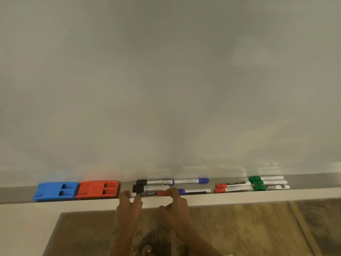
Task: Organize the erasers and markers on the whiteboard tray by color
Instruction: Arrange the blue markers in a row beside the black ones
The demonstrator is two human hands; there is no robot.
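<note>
Both hands hold 1 marker at the front edge of the whiteboard tray (239, 195). The left hand (130, 204) pinches the white end of the red-capped marker (151, 193) between fingertips and thumb, and the right hand (175, 204) closes its fingers over the red cap end. The marker lies level along the tray's front lip, printed label facing up.

Behind it, toward the board, 2 black markers (153, 184) lie side by side, caps pointing left. A blue marker (191, 180) sits at the back edge, just right of the rear black one, and another blue marker (194, 191) lies near the front edge, its cap just beside the right hand.

Toward the tray's left end, a blue eraser (56, 191) and a red eraser (98, 189) sit touching each other. To the right of the middle, 2 red markers (232, 187) lie parallel, and just beyond them 3 green markers (267, 182) are stacked front to back.

The whiteboard (166, 80) above is blank.
</note>
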